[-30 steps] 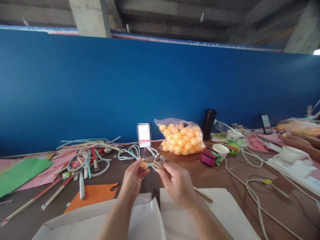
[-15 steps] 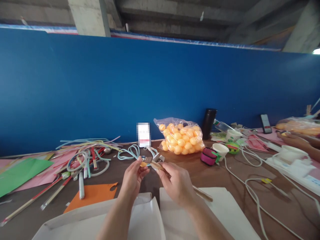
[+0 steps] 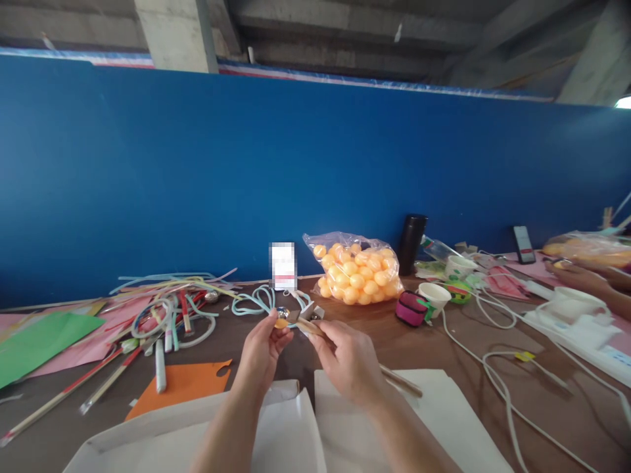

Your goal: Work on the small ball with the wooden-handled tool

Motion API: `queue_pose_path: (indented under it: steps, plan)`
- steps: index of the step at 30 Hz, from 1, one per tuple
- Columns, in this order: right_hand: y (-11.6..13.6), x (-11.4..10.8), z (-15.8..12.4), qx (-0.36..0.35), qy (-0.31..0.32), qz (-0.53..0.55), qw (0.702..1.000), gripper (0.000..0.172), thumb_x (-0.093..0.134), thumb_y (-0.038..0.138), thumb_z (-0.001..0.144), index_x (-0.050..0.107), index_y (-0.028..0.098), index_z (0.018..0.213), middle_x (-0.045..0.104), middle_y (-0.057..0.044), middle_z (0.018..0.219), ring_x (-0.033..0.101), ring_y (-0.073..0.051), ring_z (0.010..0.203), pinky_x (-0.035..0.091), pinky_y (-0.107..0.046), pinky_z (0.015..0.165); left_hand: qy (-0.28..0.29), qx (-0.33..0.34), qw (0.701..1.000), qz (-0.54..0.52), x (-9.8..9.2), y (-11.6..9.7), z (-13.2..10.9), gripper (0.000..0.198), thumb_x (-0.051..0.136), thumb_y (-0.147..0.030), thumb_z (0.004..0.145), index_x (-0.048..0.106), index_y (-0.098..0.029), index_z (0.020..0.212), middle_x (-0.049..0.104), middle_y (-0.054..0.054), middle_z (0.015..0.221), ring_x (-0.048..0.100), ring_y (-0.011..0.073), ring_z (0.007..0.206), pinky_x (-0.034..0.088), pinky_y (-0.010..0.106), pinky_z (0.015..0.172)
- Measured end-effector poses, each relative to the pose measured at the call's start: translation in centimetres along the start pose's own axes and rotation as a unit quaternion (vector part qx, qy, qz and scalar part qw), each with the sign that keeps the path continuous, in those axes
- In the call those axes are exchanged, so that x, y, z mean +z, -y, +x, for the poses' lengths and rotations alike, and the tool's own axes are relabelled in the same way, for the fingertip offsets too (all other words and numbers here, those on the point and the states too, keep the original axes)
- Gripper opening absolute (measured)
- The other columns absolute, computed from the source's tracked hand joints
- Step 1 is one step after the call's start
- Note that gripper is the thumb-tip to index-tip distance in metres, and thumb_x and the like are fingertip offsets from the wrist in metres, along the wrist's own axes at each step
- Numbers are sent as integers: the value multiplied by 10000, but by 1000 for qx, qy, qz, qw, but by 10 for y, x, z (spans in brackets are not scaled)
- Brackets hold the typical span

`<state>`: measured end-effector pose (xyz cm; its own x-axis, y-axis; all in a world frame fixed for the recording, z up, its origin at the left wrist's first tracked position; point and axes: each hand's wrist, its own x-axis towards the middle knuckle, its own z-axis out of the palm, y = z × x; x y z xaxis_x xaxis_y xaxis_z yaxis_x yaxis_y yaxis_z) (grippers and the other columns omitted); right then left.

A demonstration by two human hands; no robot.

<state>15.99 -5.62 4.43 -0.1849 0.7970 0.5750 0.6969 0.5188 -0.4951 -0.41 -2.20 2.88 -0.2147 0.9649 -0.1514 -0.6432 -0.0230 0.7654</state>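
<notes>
Between the thumb and fingers of my left hand [image 3: 265, 348] is a small round shiny silver and orange object [image 3: 281, 317], its lower part covered by my fingers. My right hand [image 3: 348, 358] is closed around wooden sticks [image 3: 308, 326], whose front ends point at the round object. Their rear ends [image 3: 404, 382] stick out behind the hand to the right. Whether stick and round object touch is too small to tell. Just beyond my hands lie a coiled pale blue cord [image 3: 254, 301] and a small whitish piece [image 3: 310, 311].
A bag of orange balls [image 3: 357, 272] stands behind, with a phone [image 3: 283, 266] to its left. At left are thin tubes [image 3: 172, 289], orange paper [image 3: 182, 384] and green paper [image 3: 49, 345]. A pink pouch [image 3: 412, 308], paper cup [image 3: 434, 299], and white cables [image 3: 507, 394] lie right. White sheets [image 3: 434, 420] lie in front.
My left hand has shifted very slightly, and more of the silver top shows. The rear ends of the sticks have moved a little to the right.
</notes>
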Motion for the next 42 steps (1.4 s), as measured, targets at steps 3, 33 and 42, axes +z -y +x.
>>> queue_pose_path:
  steps: [3,33,42]
  plan:
    - [0,-1,1,4,-19,13,1000,223,489,280,923,651,236,1070,714,-41,918,657,-182,825,432,-234,714,17,-6,1000,-21,2,-2,0,104,593,-194,845,619,-97,818,633,55,700,602,99,555,557,212,542]
    - [-1,-2,1,-6,-12,17,1000,219,494,269,920,652,227,1065,705,-37,898,647,-171,803,432,-232,704,68,15,998,-10,-3,2,0,257,669,-179,777,659,-130,1029,695,69,862,661,120,658,574,235,656]
    - [1,-2,0,1,0,9,1000,202,492,277,921,652,242,1039,697,-20,865,648,-167,790,426,-234,688,63,13,998,-6,-4,2,0,260,672,-172,771,657,-137,1028,695,63,854,659,117,653,576,231,644]
